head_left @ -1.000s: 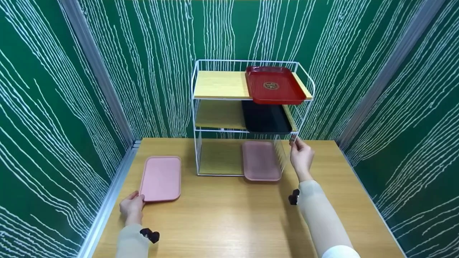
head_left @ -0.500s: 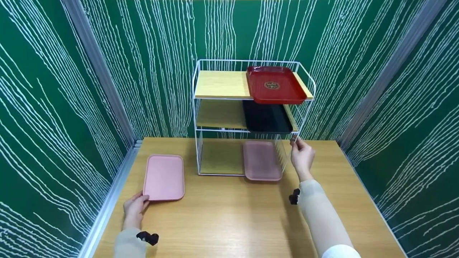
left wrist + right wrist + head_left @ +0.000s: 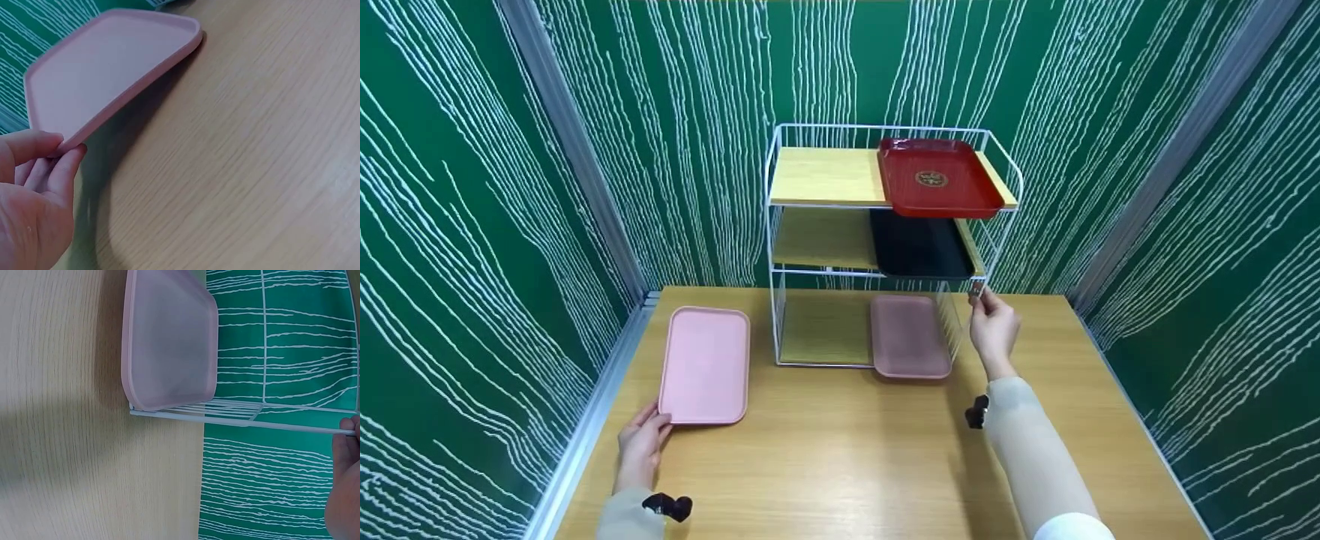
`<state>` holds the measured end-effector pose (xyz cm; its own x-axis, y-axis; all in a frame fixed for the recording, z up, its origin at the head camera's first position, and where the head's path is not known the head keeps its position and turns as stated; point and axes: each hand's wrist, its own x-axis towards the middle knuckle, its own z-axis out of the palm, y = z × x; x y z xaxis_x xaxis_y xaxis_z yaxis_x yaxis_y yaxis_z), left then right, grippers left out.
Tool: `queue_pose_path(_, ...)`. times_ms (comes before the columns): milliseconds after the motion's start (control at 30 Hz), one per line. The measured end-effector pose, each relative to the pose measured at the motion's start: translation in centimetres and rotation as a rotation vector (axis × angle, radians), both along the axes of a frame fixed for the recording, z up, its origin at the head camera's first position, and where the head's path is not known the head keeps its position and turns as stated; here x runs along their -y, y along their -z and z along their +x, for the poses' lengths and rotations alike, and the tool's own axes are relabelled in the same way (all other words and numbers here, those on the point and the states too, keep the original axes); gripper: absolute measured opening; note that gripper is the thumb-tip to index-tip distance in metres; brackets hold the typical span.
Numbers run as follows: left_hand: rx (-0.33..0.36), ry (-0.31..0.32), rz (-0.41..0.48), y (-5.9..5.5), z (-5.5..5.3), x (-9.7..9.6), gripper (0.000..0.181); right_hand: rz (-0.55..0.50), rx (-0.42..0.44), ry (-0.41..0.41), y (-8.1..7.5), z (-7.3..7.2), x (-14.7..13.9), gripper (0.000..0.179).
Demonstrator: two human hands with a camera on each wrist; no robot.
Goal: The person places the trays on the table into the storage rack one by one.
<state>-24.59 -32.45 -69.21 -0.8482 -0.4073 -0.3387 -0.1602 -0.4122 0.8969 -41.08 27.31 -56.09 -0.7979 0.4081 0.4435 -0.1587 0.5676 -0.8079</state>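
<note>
A pink tray [image 3: 706, 366] is pinched at its near left corner by my left hand [image 3: 640, 442]. In the left wrist view that tray [image 3: 112, 67] is tilted, its near edge raised off the tabletop, thumb above and fingers beneath. My right hand [image 3: 994, 330] grips the front right post of a white wire rack [image 3: 772, 247], just below the middle shelf. On the rack's right side lie a red tray [image 3: 937, 187] on top, a black tray [image 3: 921, 246] in the middle and a second pink tray [image 3: 910, 337] at the bottom.
The rack stands at the back of a wooden table [image 3: 840, 457]. Its top shelf board [image 3: 829, 176] shows bare wood left of the red tray. Green panels with white lines [image 3: 697, 112] enclose the table on three sides.
My left hand has shifted slightly right with the pink tray and lifted its near edge. My right hand stays on the rack post. The view has drifted slightly.
</note>
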Motion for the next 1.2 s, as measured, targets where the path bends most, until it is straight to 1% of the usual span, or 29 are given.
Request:
queue_pose_path(67, -0.008, 0.006, 0.004, 0.0, 0.2, 0.0, 0.066, 0.004, -0.002, 0.005, 0.0, 0.0, 0.0, 0.022)
queue_pose_path(133, -0.018, 0.017, 0.027, 0.1, 0.4, 0.0, 0.068, 0.006, -0.004, 0.009, 0.1, -0.1, 0.1, 0.021)
queue_pose_path(267, -0.025, 0.022, 0.06, 0.2, 0.5, -0.1, 0.069, 0.006, -0.003, 0.007, 0.1, -0.1, 0.0, 0.02)
queue_pose_path(500, -0.019, 0.048, 0.042, 0.7, 0.8, -0.3, 0.066, -0.015, 0.0, -0.003, 0.1, -0.1, -0.1, 0.023)
queue_pose_path(600, -0.027, 0.039, 0.054, 0.9, 1.0, -0.5, 0.064, -0.015, 0.004, -0.003, 0.1, 0.0, -0.1, 0.023)
queue_pose_path(733, -0.016, 0.04, 0.077, 1.1, 1.2, -0.6, 0.064, -0.016, 0.006, -0.005, 0.2, 0.0, -0.1, 0.021)
queue_pose_path(833, -0.023, 0.061, 0.092, 1.3, 1.3, -0.7, 0.064, -0.015, 0.004, -0.004, 0.2, 0.0, -0.1, 0.02)
queue_pose_path(900, -0.04, 0.07, 0.097, 1.4, 1.5, -0.7, 0.064, -0.01, -0.002, -0.001, 0.2, 0.0, -0.1, 0.02)
queue_pose_path(1000, -0.058, 0.092, 0.097, 1.6, 1.7, -0.7, 0.065, -0.007, -0.022, 0.0, 0.2, 0.0, -0.1, 0.021)
queue_pose_path(1100, -0.067, 0.092, 0.092, 1.8, 2.1, -0.6, 0.064, -0.005, -0.039, -0.003, 0.2, 0.1, -0.1, 0.022)
queue_pose_path(1200, -0.056, 0.09, 0.085, 1.9, 2.5, -0.3, 0.065, -0.01, -0.038, -0.006, 0.1, 0.2, 0.1, 0.022)
